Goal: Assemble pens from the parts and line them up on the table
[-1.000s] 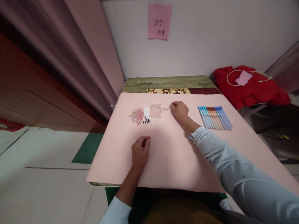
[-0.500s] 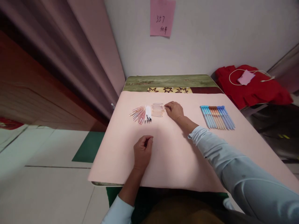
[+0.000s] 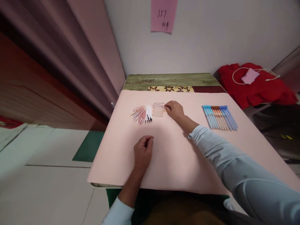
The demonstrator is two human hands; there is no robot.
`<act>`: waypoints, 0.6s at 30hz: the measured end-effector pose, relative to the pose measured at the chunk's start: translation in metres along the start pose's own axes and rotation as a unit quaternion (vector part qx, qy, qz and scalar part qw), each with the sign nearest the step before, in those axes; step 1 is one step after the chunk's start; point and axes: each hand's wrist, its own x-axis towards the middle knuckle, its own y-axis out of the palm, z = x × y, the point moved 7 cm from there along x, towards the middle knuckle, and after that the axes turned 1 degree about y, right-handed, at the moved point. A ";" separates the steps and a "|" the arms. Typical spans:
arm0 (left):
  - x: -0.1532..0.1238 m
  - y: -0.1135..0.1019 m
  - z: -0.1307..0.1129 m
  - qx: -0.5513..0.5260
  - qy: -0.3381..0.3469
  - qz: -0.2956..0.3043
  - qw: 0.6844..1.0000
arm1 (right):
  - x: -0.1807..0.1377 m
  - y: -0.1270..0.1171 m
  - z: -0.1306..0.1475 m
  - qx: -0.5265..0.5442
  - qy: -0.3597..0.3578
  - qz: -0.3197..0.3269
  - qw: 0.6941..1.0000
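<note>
My right hand reaches to the back middle of the table, its thumb and fingers pinched at the right end of a row of clear pen barrels. Left of that row lie several white pen refills with dark tips toward me. Beside them, pinkish clear pen parts are spread like a fan. My left hand rests near the front of the table with thumb and fingers pressed together; whatever they may hold is hidden.
Assembled pens in light blue, brown and darker blue lie in a row at the right. A pink sheet covers most of the table. Beyond its right side is a red cloth with a white cable. A curtain hangs at the left.
The view has shifted slightly. Both hands keep nearly the same place and pose, and the pen parts lie as before.
</note>
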 end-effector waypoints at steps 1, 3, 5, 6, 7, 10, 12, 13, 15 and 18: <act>0.000 0.000 0.000 0.001 0.001 -0.001 1.000 | -0.001 -0.001 -0.001 -0.005 0.005 0.000 1.000; 0.000 0.000 0.000 0.002 0.005 -0.002 1.000 | -0.002 -0.002 -0.002 -0.016 0.017 -0.004 1.000; 0.000 0.000 0.001 0.002 0.007 -0.003 1.000 | -0.003 -0.003 -0.005 -0.025 0.028 -0.014 0.999; 0.000 -0.001 0.001 0.002 0.007 -0.002 1.000 | -0.003 -0.004 -0.007 -0.027 0.034 -0.020 0.999; 0.000 -0.001 0.001 0.000 0.006 -0.003 1.000 | -0.004 -0.004 -0.009 -0.027 0.039 -0.026 0.999; -0.001 0.000 0.003 -0.008 0.000 -0.004 1.000 | -0.006 -0.005 -0.014 -0.014 0.051 -0.034 0.998; -0.001 0.000 0.003 -0.014 -0.002 -0.004 1.000 | -0.011 -0.010 -0.014 0.012 0.056 -0.057 0.997; -0.001 0.000 0.004 -0.016 -0.003 -0.005 1.000 | -0.016 -0.015 -0.014 0.029 0.059 -0.075 0.995; -0.001 0.000 0.005 -0.022 -0.008 -0.009 1.000 | -0.029 -0.027 -0.011 0.067 0.063 -0.113 0.989; -0.002 -0.001 0.007 -0.030 -0.015 -0.015 0.999 | -0.057 -0.043 -0.004 0.113 0.062 -0.144 0.981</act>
